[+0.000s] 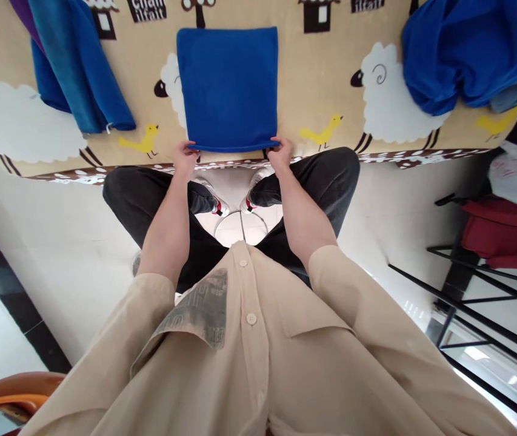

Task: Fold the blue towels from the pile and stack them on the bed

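Observation:
A folded blue cloth (227,88) lies flat on a table covered with a tan sheep-and-bird patterned sheet (326,97). My left hand (184,155) pinches the cloth's near left corner at the table's front edge. At the near right corner, my right hand (280,152) pinches the same cloth. Both forearms reach forward over my dark trousers and beige shirt.
A blue and teal cloth (74,72) lies at the table's far left. A bunched blue cloth pile (462,51) sits at the far right. A black metal rack (480,303) with red fabric (503,233) stands at my right. An orange chair edge (8,396) shows at lower left.

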### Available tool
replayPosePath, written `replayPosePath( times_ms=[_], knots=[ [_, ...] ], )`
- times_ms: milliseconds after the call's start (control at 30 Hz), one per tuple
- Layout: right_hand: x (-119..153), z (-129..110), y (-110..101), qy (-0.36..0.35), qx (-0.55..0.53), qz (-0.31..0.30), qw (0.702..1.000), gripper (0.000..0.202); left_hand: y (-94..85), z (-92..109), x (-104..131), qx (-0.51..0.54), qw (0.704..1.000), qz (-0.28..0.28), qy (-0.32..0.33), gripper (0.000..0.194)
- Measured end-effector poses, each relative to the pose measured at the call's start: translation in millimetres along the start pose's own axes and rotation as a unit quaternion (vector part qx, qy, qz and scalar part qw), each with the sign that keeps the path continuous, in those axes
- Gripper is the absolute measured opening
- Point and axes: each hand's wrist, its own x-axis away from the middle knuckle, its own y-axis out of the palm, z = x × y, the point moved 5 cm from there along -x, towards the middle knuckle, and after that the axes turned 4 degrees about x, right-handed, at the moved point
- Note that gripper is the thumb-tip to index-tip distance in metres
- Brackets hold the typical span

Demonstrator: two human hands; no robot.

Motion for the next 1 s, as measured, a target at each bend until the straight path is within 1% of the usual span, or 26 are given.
replayPosePath(
  times_ms=[133, 233, 300, 333, 433, 500, 533, 633, 733, 900, 1000],
  knots=[
    [2, -2, -9, 0.013, 0.072, 0.051, 0.996, 0.023, -0.3, -3, -6, -0.012, 1.000, 0.014, 0.013, 0.030],
    [9, -18, -17, 0.000, 0.103, 0.071, 0.992, 0.016, -4.5, 1, -5, -0.034, 0.998, 0.036, 0.038, 0.022],
    [14, -33, -21, -0.025, 0.109, 0.061, 0.992, 0.016, -6.9, 7, -2, -0.036, 0.996, 0.041, 0.075, 0.019],
    [17, -39, -21, -0.037, 0.110, 0.046, 0.992, 0.017, -7.0, 10, 0, -0.034, 0.995, 0.035, 0.092, 0.019],
    [22, -50, -16, -0.046, 0.105, -0.012, 0.993, 0.025, -3.7, 14, 5, -0.025, 0.993, -0.004, 0.117, 0.016],
    [22, -48, -13, -0.029, 0.093, -0.033, 0.995, 0.030, -1.2, 12, 6, -0.024, 0.993, -0.025, 0.115, 0.014],
    [21, -44, -11, -0.017, 0.083, -0.032, 0.996, 0.031, -0.6, 10, 5, -0.025, 0.993, -0.030, 0.112, 0.015],
    [14, -33, -10, 0.010, 0.041, -0.005, 0.999, 0.030, -1.6, 3, 0, -0.038, 0.993, -0.030, 0.106, 0.021],
    [9, -27, -9, 0.012, 0.002, 0.015, 1.000, 0.026, -4.0, -1, -5, -0.043, 0.994, -0.023, 0.095, 0.019],
    [9, -35, -10, 0.006, -0.016, 0.032, 0.999, 0.023, -6.0, 2, -8, 0.019, 0.995, -0.015, 0.100, 0.022],
    [10, -40, -12, 0.004, 0.001, 0.051, 0.999, 0.019, -7.1, 5, -9, 0.012, 0.996, -0.002, 0.086, 0.020]
  ],
)
